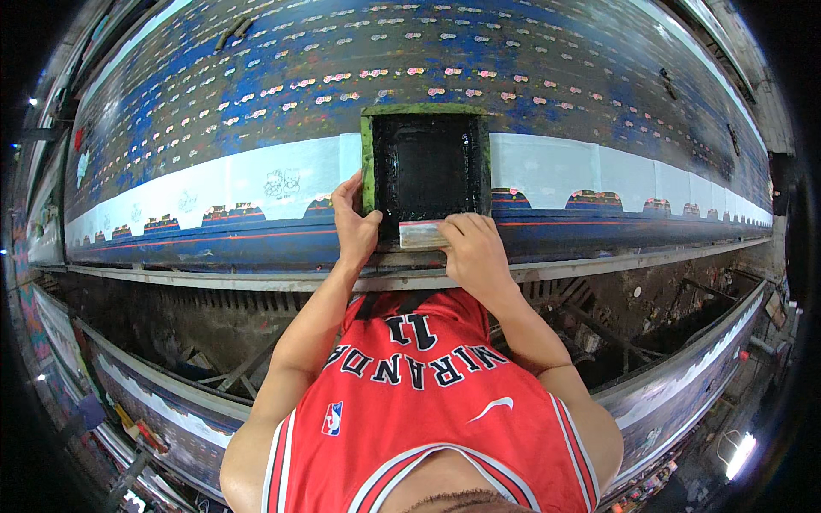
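A screen-printing frame (369,154) with green-stained edges lies across a row of pale fabric pieces (547,162) on the long table. Dark, wet-looking ink (428,171) covers its inside. My left hand (356,224) grips the frame's left side near its front corner, fingers along the outer edge and thumb toward the front. At the frame's front end, my right hand (475,248) is closed round a squeegee (421,235) with a pale, worn handle. The squeegee lies crosswise there; its lower edge is hidden. Fabric under the frame cannot be seen.
The long printing table (282,103) is blue and dark, marked with rows of small prints. Left of the frame, one fabric piece bears a line-drawn figure print (282,182). A metal rail (410,280) runs along the near edge. Behind me stands another table (684,410).
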The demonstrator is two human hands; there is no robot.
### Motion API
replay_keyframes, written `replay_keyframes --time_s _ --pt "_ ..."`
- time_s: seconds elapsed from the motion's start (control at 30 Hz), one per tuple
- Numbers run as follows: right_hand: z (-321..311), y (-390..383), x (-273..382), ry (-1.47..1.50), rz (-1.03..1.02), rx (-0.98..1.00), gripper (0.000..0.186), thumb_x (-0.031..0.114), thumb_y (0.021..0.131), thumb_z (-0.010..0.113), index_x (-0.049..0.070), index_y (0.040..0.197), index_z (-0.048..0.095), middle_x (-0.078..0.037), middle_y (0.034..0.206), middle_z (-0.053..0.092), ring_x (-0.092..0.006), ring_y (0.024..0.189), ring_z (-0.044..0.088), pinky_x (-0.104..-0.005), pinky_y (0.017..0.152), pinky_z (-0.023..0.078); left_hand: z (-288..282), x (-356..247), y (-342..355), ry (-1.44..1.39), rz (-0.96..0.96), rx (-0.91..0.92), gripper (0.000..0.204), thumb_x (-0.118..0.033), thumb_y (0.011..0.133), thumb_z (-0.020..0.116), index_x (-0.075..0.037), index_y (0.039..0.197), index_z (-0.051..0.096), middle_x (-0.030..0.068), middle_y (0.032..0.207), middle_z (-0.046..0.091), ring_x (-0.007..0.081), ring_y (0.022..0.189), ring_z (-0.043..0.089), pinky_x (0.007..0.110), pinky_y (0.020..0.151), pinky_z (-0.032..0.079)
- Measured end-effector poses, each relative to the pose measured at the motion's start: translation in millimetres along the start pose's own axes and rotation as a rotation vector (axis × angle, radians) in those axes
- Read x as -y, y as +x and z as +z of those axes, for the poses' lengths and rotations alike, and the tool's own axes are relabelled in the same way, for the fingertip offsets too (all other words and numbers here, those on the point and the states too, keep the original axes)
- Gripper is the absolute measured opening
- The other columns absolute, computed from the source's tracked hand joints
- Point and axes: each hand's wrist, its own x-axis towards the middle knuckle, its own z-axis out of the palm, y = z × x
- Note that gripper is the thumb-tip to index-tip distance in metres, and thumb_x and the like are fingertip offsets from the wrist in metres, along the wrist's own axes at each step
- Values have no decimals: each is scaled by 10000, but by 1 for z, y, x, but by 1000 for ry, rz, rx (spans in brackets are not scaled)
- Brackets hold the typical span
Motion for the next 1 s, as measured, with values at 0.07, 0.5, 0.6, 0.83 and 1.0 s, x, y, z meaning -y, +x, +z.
replay_keyframes --time_s 0.07,0.5,0.6,0.83,1.0 --pt "7 -7 -2 17 15 14 360 6 763 710 16 1123 714 -117 1142 702 -324 1121 658 -463 1004 502 1 0 0 40 -6 2 778 174 705 627 35 1429 376 248 1558 493 342 1485 477 448 1289 316" --pt "25 22 -12 -79 -45 -107 296 50 772 745 37 1067 718 -113 1098 707 -320 1088 666 -464 978 501 -1 0 1 130 34 -4 784 152 734 621 82 1486 412 243 1492 552 347 1436 542 419 1259 375" --pt "18 21 -15 -26 -12 -6 233 78 791 765 53 1018 718 -107 1038 697 -318 1036 664 -465 935 497 1 1 1 103 29 -18 778 153 735 613 79 1484 416 248 1503 545 351 1444 535 419 1261 371" --pt "13 119 -59 -91 -3 -69 100 137 881 757 68 950 733 -124 980 704 -350 992 668 -503 879 512 0 -1 1 69 19 8 792 161 735 598 67 1501 421 249 1506 544 355 1451 527 424 1260 370" --pt "30 105 -57 -87 1 -132 125 98 865 718 58 983 719 -138 1021 701 -368 999 662 -515 884 511 -1 6 1 29 -4 4 796 157 736 612 66 1503 420 245 1512 544 353 1456 524 419 1266 362"
